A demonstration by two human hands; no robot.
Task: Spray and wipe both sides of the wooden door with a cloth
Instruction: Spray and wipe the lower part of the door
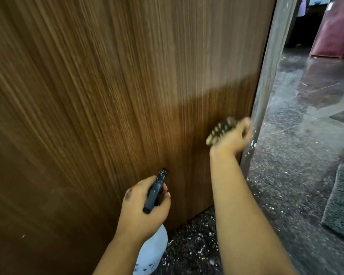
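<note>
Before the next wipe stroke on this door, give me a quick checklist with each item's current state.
1. Cloth gripped in right hand: ok.
2. Cloth against door, low by its edge: ok, though blurred.
3. Spray bottle held by left hand: ok.
4. Nozzle aimed at door: ok.
5. Door surface wet where the cloth is: cannot tell.
6. Other side done: cannot tell, not in view.

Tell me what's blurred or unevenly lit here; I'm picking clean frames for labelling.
Head view: the right hand and its cloth are motion-smeared; the left hand on the spray bottle is sharper; a shadow darkens the lower wooden door; its lines bow from wide-angle distortion.
</note>
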